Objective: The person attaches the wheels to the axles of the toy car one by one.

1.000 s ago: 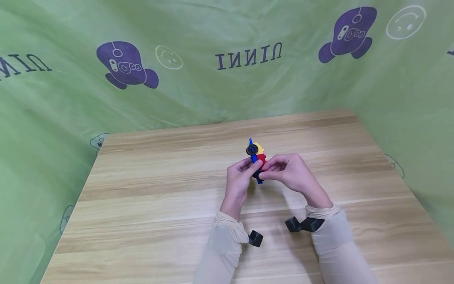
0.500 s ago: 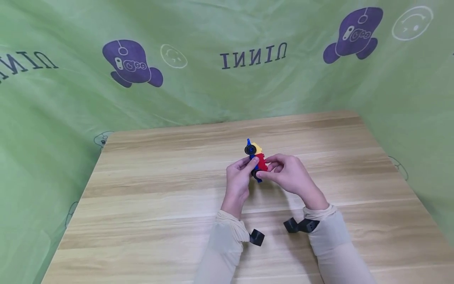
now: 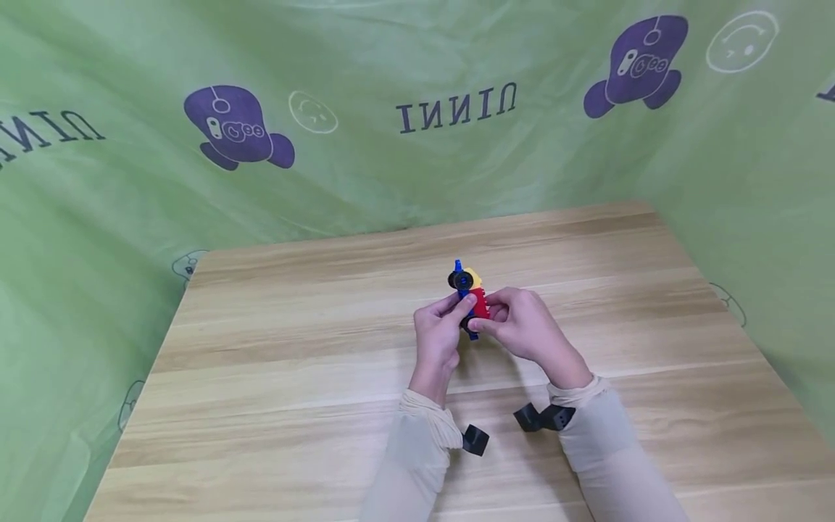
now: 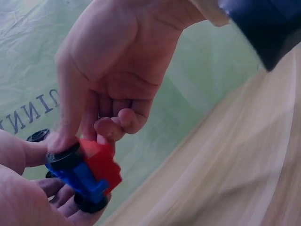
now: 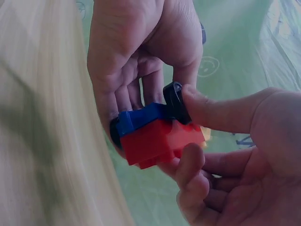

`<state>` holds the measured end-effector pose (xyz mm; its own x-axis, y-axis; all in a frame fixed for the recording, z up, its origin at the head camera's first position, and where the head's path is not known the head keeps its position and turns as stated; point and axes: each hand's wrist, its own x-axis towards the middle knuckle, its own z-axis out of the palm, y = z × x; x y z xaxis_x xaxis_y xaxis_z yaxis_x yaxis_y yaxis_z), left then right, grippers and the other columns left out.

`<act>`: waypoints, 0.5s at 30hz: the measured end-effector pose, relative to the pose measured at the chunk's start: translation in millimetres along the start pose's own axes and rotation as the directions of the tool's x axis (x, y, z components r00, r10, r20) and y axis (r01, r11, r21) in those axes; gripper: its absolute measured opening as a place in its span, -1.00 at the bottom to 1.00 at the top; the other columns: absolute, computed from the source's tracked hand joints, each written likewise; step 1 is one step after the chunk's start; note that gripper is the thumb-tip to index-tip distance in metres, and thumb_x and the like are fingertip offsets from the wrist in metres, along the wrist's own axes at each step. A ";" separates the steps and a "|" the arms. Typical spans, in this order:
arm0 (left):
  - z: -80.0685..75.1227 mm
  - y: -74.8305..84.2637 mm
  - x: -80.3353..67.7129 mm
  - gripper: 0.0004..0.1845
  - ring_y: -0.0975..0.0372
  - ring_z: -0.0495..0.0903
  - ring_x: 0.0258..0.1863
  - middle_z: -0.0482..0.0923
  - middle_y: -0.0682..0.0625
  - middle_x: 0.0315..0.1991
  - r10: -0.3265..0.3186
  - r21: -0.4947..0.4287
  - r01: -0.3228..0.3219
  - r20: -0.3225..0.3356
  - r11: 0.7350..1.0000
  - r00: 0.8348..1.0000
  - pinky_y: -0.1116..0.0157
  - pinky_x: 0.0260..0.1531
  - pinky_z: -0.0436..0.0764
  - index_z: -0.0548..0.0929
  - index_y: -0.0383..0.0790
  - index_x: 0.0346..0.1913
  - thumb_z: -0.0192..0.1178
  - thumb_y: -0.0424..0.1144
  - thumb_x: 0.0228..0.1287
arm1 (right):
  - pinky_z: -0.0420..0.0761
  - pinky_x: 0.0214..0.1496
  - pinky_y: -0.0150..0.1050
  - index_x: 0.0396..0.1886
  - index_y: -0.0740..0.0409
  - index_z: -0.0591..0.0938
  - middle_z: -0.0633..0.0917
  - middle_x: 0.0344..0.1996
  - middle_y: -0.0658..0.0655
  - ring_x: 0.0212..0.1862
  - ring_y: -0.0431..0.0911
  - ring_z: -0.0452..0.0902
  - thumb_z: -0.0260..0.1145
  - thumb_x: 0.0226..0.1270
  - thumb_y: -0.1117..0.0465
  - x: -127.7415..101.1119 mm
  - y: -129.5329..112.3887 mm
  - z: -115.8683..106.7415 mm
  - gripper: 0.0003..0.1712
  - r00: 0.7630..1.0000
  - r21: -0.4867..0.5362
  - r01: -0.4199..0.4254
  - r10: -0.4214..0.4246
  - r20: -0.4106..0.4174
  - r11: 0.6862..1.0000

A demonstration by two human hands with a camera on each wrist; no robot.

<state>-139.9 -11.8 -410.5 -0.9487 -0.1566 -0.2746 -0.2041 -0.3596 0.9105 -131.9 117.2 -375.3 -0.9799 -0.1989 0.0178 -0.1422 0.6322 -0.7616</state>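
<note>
Both hands hold a small brick toy car (image 3: 471, 293) above the middle of the wooden table (image 3: 293, 348). It has a blue base, a red block, a yellow block and black wheels. My left hand (image 3: 457, 310) pinches its left side, thumb on top. From the right, my right hand (image 3: 494, 317) grips it, fingers curled round the red block. In the right wrist view the right thumb (image 5: 211, 110) presses a black wheel (image 5: 175, 101) on the blue base (image 5: 141, 118). In the left wrist view the toy car (image 4: 87, 172) sits between both hands' fingers.
A green printed cloth (image 3: 391, 167) hangs behind and on both sides of the table. Black camera mounts sit on the left wrist (image 3: 475, 439) and the right wrist (image 3: 544, 418). Bare wood surrounds the hands.
The hands and the toy have stayed in nearly the same spot. The right hand's fingers have curled closer round the red block.
</note>
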 end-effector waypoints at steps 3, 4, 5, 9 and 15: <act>-1.4 0.1 0.9 -0.65 0.18 0.67 -0.13 0.70 -0.22 -0.18 0.011 0.009 -0.011 0.002 1.000 1.000 0.35 -0.13 0.62 0.68 -0.37 -0.09 0.39 -0.29 0.05 | 0.60 -0.41 -0.32 -0.17 0.39 0.65 0.71 -0.47 0.17 -0.47 -0.15 0.61 0.51 0.00 0.13 2.3 1.6 0.6 -0.52 1.000 0.025 -0.006 0.006 0.010 1.000; -1.6 0.1 1.0 -0.65 0.18 0.67 -0.15 0.70 -0.22 -0.18 0.011 0.005 -0.011 0.003 1.000 1.000 0.34 -0.14 0.63 0.68 -0.37 -0.09 0.39 -0.28 0.05 | 0.60 -0.40 -0.32 -0.17 0.39 0.65 0.71 -0.47 0.17 -0.46 -0.15 0.61 0.51 0.00 0.12 2.9 2.0 0.2 -0.52 1.000 0.030 -0.006 0.006 0.014 1.000; -0.5 -0.2 0.9 -0.65 0.18 0.67 -0.16 0.70 -0.22 -0.18 0.010 0.006 -0.010 0.014 1.000 1.000 0.35 -0.17 0.64 0.69 -0.37 -0.09 0.40 -0.27 0.05 | 0.60 -0.40 -0.33 -0.17 0.38 0.65 0.71 -0.46 0.18 -0.46 -0.15 0.61 0.51 0.00 0.11 1.6 3.2 -1.4 -0.52 1.000 0.037 -0.013 0.012 0.008 0.999; 6.7 -0.2 -1.3 -0.65 0.20 0.68 -0.21 0.70 -0.22 -0.19 0.002 0.018 -0.003 0.068 1.000 0.998 0.35 -0.24 0.65 0.69 -0.35 -0.09 0.41 -0.25 0.03 | 0.58 -0.41 -0.34 -0.20 0.34 0.66 0.70 -0.47 0.14 -0.47 -0.17 0.58 0.51 0.00 0.08 -5.9 5.7 -10.7 -0.53 1.000 0.023 -0.007 0.008 -0.022 1.000; 15.0 1.5 -1.8 -0.64 0.24 0.69 -0.27 0.72 -0.17 -0.25 -0.009 0.060 0.000 0.157 0.998 0.987 0.37 -0.28 0.64 0.73 -0.30 -0.14 0.44 -0.17 0.00 | 0.57 -0.39 -0.35 -0.18 0.30 0.66 0.69 -0.47 0.09 -0.46 -0.19 0.58 0.48 0.04 -0.01 -19.6 5.9 -26.0 -0.50 0.999 0.012 -0.035 0.035 -0.039 0.999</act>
<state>-142.0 1.8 -404.0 -0.9729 -0.0065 -0.2309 -0.2182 -0.3032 0.9276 -117.2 144.3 -363.3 -0.9890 -0.1467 0.0164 -0.1062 0.6296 -0.7697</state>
